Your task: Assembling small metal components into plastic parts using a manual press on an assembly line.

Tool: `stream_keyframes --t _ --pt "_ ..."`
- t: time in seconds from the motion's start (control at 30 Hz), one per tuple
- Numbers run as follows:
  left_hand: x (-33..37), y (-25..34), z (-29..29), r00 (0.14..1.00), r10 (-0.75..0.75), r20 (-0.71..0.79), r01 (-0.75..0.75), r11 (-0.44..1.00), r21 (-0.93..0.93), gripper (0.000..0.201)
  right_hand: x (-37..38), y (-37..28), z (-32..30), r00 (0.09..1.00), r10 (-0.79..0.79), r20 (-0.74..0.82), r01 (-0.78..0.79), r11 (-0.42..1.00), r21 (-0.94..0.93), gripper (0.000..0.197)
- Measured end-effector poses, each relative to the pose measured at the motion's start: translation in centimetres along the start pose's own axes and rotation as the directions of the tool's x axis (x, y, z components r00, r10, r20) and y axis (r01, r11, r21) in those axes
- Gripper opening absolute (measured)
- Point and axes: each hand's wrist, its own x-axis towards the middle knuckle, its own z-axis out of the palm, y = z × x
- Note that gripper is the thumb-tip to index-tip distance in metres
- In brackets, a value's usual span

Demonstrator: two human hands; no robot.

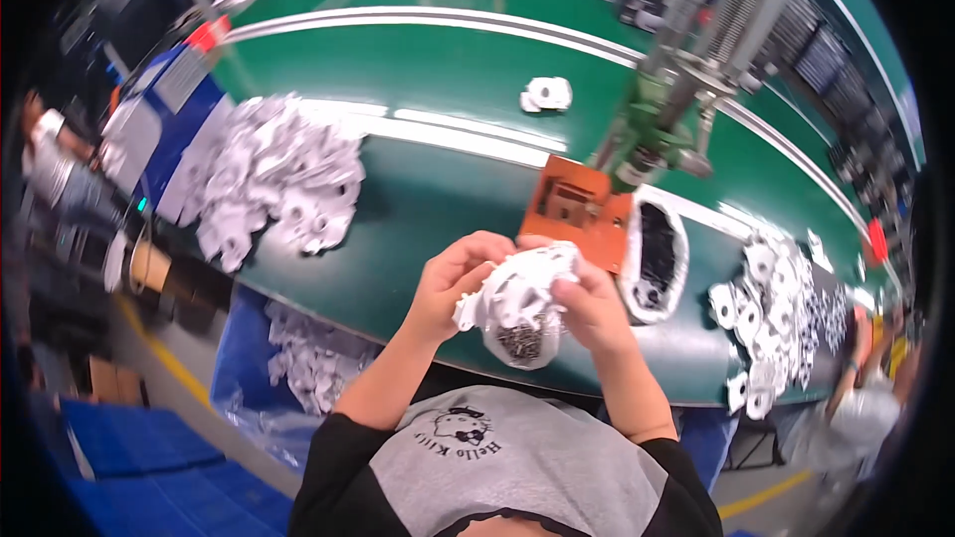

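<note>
Both my hands are raised in front of my chest, closed on white plastic parts (525, 286). My left hand (453, 283) grips them from the left, and my right hand (594, 306) presses on them with its thumb from the right. How many pieces are bunched between my fingers cannot be made out. Just below the parts shows a white-rimmed tub (494, 350) of small metal pieces (521, 342), partly hidden by them. Beyond my right hand lies an orange fixture plate (609, 235) under a green hand press (647, 124).
A large heap of white parts (288, 174) covers the bench's left side; another pile (771, 308) lies at the right. Beside the plate stands a white-edged tray of black pieces (657, 249). One white part (547, 94) rests on the far green belt (448, 70). People work at both sides.
</note>
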Motion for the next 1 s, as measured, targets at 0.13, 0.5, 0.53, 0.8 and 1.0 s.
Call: stream_keyframes --t 0.13,0.5,0.53,0.8,1.0 --pt "0.3 -1.6 1.3 1.000 -0.010 -0.018 0.008 0.996 -0.089 0.012 -1.2 0.2 0.5 0.991 -0.038 -0.125 0.050 0.994 0.099 0.029" --pt "-0.4 -3.8 2.1 0.988 -0.098 -0.120 0.078 0.984 -0.160 0.013 -2.1 1.2 -0.4 0.967 -0.049 -0.250 0.097 0.978 0.182 0.029" --pt "-0.4 -3.8 1.8 0.992 -0.091 -0.085 0.077 0.985 -0.156 0.012 -2.1 0.9 0.0 0.966 -0.030 -0.258 0.082 0.978 0.190 0.024" --pt "-0.6 -4.6 0.5 0.984 -0.152 -0.093 0.119 0.949 -0.292 0.010 -2.1 2.1 -0.1 0.968 -0.060 -0.246 0.097 0.985 0.140 0.016" --pt "-0.5 -4.5 0.9 0.985 -0.141 -0.095 0.112 0.958 -0.264 0.010 -2.3 3.0 -0.3 0.955 -0.154 -0.253 0.168 0.985 0.034 0.022"
